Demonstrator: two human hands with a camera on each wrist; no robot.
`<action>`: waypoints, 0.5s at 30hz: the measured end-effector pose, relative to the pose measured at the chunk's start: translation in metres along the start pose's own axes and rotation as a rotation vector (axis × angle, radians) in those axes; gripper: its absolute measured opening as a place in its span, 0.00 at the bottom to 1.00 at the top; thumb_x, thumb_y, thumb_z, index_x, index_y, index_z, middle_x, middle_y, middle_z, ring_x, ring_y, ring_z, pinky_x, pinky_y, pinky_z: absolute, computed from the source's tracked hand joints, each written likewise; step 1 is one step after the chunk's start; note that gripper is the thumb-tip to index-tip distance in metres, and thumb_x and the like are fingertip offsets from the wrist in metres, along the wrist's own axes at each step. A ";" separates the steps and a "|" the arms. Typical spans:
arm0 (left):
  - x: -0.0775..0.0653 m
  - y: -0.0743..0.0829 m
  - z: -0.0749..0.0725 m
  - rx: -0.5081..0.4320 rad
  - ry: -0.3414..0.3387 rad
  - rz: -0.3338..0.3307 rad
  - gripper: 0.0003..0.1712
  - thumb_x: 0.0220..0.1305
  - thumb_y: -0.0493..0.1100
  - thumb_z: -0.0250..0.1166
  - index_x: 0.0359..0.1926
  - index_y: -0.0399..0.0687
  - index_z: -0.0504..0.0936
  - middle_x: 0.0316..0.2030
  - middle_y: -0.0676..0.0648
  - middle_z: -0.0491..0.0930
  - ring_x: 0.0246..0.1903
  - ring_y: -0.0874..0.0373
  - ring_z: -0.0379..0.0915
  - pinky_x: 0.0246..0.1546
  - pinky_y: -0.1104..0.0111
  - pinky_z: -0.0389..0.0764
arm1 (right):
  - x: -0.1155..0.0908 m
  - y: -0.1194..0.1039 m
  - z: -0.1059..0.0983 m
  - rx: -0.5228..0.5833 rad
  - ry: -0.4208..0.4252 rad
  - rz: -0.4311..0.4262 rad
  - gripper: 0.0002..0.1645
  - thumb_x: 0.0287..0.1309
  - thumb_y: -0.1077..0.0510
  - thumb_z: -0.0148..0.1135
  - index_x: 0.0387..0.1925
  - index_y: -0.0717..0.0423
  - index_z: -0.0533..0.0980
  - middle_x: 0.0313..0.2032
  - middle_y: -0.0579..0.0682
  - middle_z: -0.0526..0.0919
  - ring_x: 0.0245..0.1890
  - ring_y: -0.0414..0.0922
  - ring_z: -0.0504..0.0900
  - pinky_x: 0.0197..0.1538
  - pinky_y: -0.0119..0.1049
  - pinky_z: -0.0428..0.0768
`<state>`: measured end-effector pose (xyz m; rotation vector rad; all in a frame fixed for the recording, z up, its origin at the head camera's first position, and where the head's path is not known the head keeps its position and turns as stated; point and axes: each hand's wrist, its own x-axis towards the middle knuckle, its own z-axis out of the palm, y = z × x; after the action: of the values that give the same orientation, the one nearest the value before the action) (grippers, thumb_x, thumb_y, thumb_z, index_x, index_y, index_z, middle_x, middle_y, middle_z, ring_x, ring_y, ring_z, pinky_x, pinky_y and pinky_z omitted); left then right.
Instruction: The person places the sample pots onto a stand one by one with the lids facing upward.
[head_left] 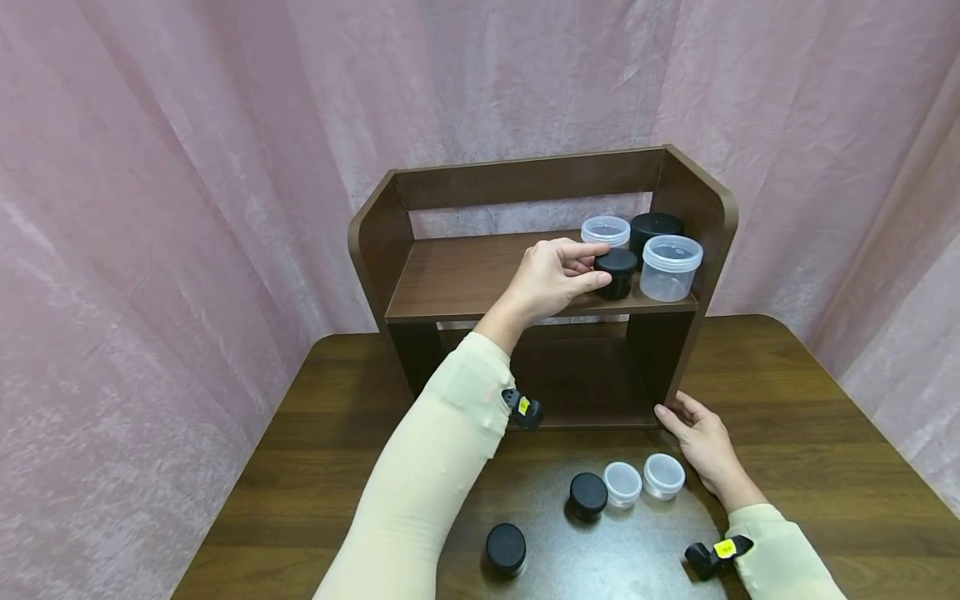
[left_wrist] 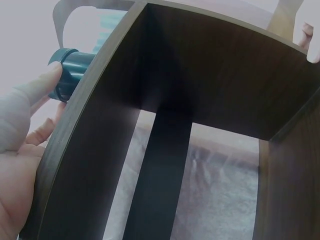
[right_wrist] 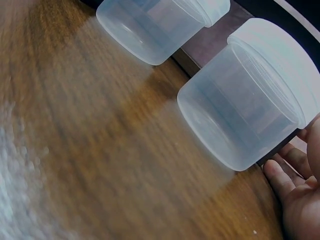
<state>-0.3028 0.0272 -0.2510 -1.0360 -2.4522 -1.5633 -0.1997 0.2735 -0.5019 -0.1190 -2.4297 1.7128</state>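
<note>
Only head and left-wrist views show the held jar (head_left: 617, 275).

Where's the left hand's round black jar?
Head view: the black jar is at the right front of the brown wooden upper shelf, left of the front clear plastic jar.

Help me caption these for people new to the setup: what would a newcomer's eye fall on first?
Probably the dark brown two-tier shelf in the middle of the wooden table. Next would come the left hand, pinching a small black jar at the upper tier's right side, while the right hand touches the shelf's lower right corner. In front of the shelf, two black-lidded jars and two translucent jars stand out.
</note>
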 end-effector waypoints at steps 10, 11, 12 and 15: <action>0.000 -0.001 0.000 0.006 -0.009 -0.013 0.24 0.55 0.43 0.73 0.55 0.48 0.82 0.40 0.50 0.80 0.36 0.65 0.81 0.37 0.76 0.80 | 0.000 0.000 0.001 0.006 -0.003 -0.001 0.39 0.66 0.44 0.57 0.67 0.68 0.61 0.61 0.65 0.70 0.60 0.49 0.69 0.47 0.14 0.67; 0.000 -0.001 0.000 0.005 -0.008 -0.012 0.24 0.55 0.43 0.73 0.55 0.48 0.82 0.40 0.50 0.80 0.36 0.65 0.81 0.37 0.76 0.80 | 0.000 0.000 0.001 0.005 -0.002 -0.001 0.39 0.66 0.44 0.57 0.67 0.68 0.62 0.60 0.65 0.71 0.60 0.49 0.69 0.47 0.14 0.67; 0.000 -0.001 0.000 0.003 -0.006 -0.012 0.24 0.55 0.43 0.73 0.55 0.48 0.83 0.40 0.50 0.80 0.36 0.64 0.80 0.36 0.76 0.80 | 0.000 0.000 0.001 0.006 -0.002 -0.001 0.39 0.66 0.44 0.57 0.67 0.68 0.62 0.61 0.65 0.71 0.61 0.51 0.68 0.47 0.14 0.67; 0.000 -0.001 0.000 0.000 -0.004 -0.012 0.24 0.55 0.42 0.73 0.54 0.48 0.83 0.39 0.50 0.80 0.36 0.65 0.80 0.36 0.76 0.80 | 0.000 0.000 0.000 0.009 -0.004 0.000 0.40 0.66 0.44 0.56 0.67 0.68 0.61 0.61 0.66 0.70 0.63 0.57 0.65 0.47 0.13 0.66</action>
<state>-0.3034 0.0269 -0.2520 -1.0278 -2.4658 -1.5662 -0.1995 0.2729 -0.5018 -0.1140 -2.4250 1.7252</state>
